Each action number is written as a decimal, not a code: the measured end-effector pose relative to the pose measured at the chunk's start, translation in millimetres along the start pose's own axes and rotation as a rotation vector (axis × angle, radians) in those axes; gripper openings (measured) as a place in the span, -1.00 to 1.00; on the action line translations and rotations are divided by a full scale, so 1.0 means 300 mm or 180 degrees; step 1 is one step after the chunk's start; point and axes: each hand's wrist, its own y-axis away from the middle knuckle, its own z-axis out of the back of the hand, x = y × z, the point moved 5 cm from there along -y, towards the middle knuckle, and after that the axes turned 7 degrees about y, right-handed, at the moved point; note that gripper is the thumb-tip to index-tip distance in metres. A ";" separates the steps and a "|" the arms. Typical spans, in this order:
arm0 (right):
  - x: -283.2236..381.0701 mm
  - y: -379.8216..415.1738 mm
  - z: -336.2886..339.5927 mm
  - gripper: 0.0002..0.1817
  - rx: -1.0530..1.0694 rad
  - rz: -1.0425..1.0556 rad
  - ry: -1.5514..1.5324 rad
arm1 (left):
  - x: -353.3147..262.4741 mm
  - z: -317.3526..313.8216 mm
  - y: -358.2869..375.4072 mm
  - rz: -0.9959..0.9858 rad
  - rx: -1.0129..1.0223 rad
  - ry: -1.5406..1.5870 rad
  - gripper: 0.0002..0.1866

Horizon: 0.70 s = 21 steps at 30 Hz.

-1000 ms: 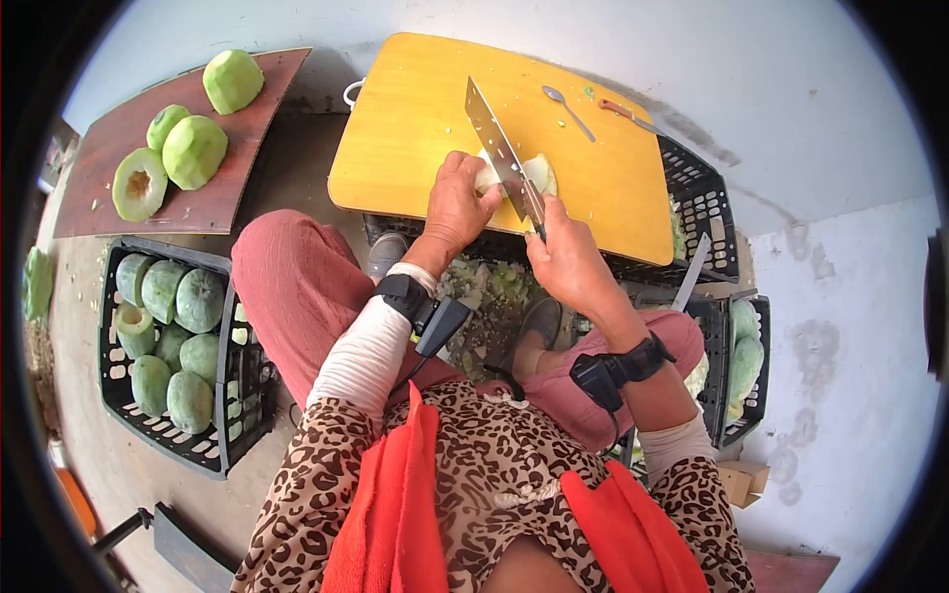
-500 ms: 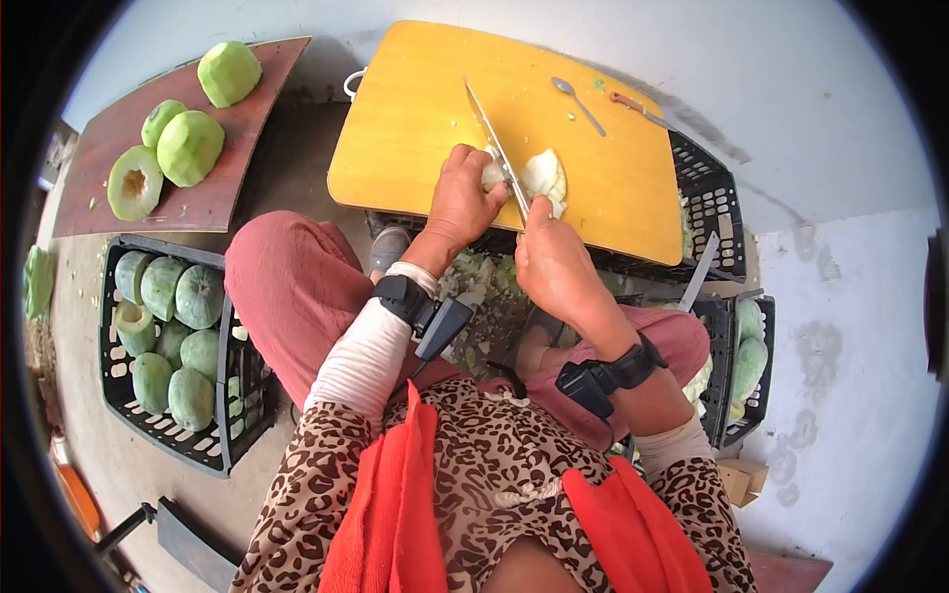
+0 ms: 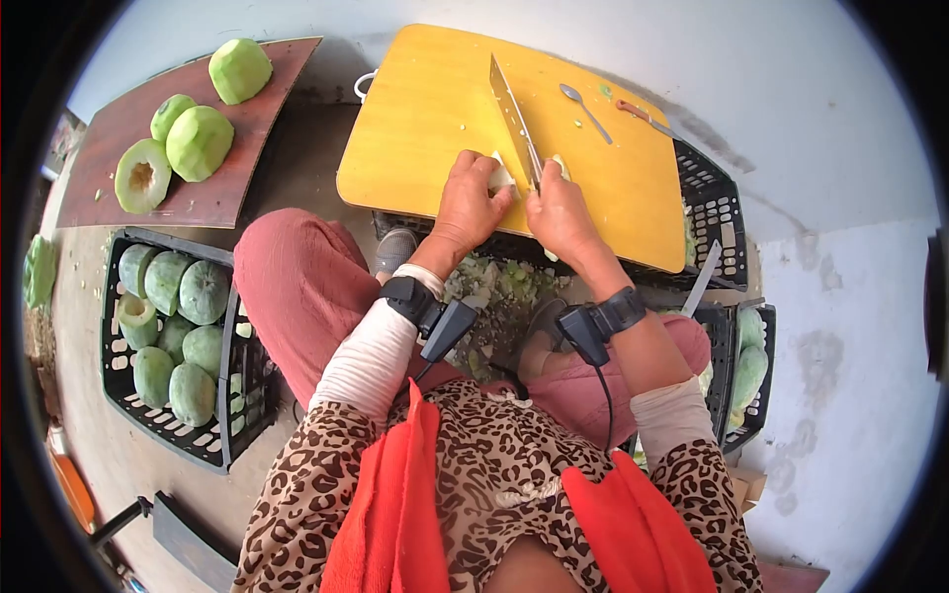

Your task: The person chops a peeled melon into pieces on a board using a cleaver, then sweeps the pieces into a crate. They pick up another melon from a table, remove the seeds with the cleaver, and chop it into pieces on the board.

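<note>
My right hand is closed round the handle of a large kitchen knife, over the near edge of the yellow board. Its long blade points away from me across the board. Just left of the blade, my left hand has its fingers bent round a pale melon piece, only partly visible. Another pale piece shows past the right hand, which hides most of it. A small pale scrap is below the board's near edge.
A spoon and a small wooden-handled knife lie on the board's right. Peeled green melons sit on a brown board. Unpeeled ones fill a black crate. Another blade stands at right. Scraps cover the floor below.
The knife and right hand have moved right, away from the left hand's piece. The right hand now covers most of the pale piece beside the blade. A scrap appears below the board edge.
</note>
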 end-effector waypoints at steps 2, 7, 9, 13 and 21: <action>0.003 0.035 0.041 -0.63 -0.0057 0.0011 -0.0217 | -0.003 -0.002 0.005 0.0039 -0.0029 0.0116 -0.67; 0.063 0.127 0.133 -0.63 0.0203 -0.0092 -0.0416 | 0.003 -0.004 0.010 0.0112 -0.0032 0.0147 -0.63; 0.072 0.160 0.137 -0.63 0.0237 -0.0023 -0.0383 | -0.001 -0.008 0.011 0.0180 -0.0019 0.0166 -0.62; 0.079 0.187 0.124 -0.63 0.0324 0.0026 -0.0344 | -0.002 -0.006 0.010 0.0274 0.0041 0.0174 -0.60; 0.116 0.177 0.093 -0.72 0.0560 0.0003 -0.0012 | 0.008 -0.012 0.004 0.0098 0.0019 0.0077 -0.62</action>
